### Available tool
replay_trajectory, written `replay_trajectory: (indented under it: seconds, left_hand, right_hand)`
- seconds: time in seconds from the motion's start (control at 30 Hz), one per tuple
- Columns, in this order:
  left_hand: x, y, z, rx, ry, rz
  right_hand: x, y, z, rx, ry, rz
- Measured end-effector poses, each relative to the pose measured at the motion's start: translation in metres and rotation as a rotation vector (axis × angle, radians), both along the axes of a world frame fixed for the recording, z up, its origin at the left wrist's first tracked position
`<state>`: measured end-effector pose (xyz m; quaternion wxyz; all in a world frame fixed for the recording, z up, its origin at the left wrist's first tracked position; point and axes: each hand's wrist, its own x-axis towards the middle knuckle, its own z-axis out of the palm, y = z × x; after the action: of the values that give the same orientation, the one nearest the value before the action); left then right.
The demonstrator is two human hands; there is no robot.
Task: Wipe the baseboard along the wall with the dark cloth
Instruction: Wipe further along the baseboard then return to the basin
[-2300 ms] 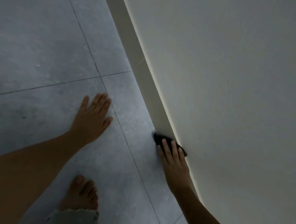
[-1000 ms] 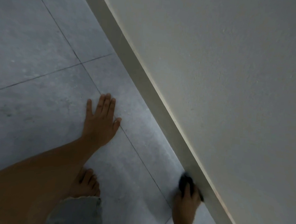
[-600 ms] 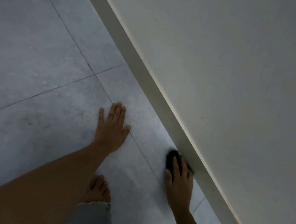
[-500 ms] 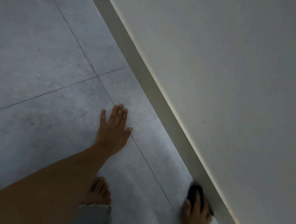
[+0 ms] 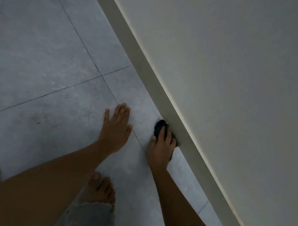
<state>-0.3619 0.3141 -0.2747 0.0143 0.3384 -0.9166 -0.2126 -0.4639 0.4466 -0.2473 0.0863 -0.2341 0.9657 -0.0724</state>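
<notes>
A grey-beige baseboard (image 5: pixel 143 62) runs diagonally from the top centre to the bottom right, under a pale wall (image 5: pixel 222 73). My right hand (image 5: pixel 161 147) presses a bunched dark cloth (image 5: pixel 159 127) against the foot of the baseboard, where it meets the floor. The fingers cover most of the cloth; only its far end shows. My left hand (image 5: pixel 115 128) lies flat on the floor, palm down with fingers together, just left of the right hand.
Large grey floor tiles (image 5: pixel 45 58) with thin dark grout lines fill the left side. A bare foot (image 5: pixel 101 189) and a frayed grey trouser hem (image 5: pixel 90 214) lie near the bottom centre, below my left forearm.
My right hand has slid the cloth forward along the baseboard, away from me, after a pull back toward me half a second ago. The left hand stays planted on the tile.
</notes>
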Motion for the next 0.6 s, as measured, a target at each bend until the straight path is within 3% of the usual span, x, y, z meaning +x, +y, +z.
replay_trajectory:
  seconds: [0.13, 0.23, 0.3, 0.33, 0.37, 0.4, 0.43, 0.47, 0.5, 0.53, 0.6]
  left_hand:
    - [0.019, -0.028, 0.004, -0.022, 0.059, 0.095]
    - [0.028, -0.060, 0.007, -0.111, 0.016, 0.092]
    - [0.031, -0.079, 0.007, -0.132, -0.006, 0.127]
    - [0.031, -0.085, 0.006, -0.129, -0.023, 0.146]
    - [0.032, -0.089, 0.004, -0.115, -0.044, 0.164]
    - [0.033, -0.091, 0.001, -0.103, -0.060, 0.176]
    - [0.035, -0.092, -0.002, -0.097, -0.067, 0.184]
    - [0.035, -0.092, -0.006, -0.111, -0.062, 0.185]
    - [0.036, -0.091, -0.008, -0.127, -0.058, 0.182]
    - [0.036, -0.091, -0.009, -0.132, -0.058, 0.182]
    - [0.037, -0.092, -0.008, -0.123, -0.046, 0.186]
  right_hand:
    - [-0.009, 0.025, 0.000, 0.027, -0.022, 0.266]
    - [0.002, 0.131, 0.006, 0.046, 0.052, 0.209]
    - [0.012, 0.184, 0.010, 0.031, 0.186, 0.071]
    - [0.006, 0.185, 0.016, -0.086, 0.270, -0.053]
    - [-0.003, 0.191, 0.022, -0.404, 0.249, -0.329]
    - [-0.016, 0.195, 0.018, -0.560, 0.300, -0.633]
    - [-0.024, 0.190, 0.021, -0.524, 0.347, -0.805]
    - [-0.018, 0.195, 0.018, -0.414, 0.321, -0.710]
    - [-0.002, 0.191, 0.014, -0.161, 0.216, -0.520]
    - [0.014, 0.190, 0.005, -0.064, 0.294, -0.373]
    - [0.033, 0.158, -0.008, -0.050, 0.214, -0.242]
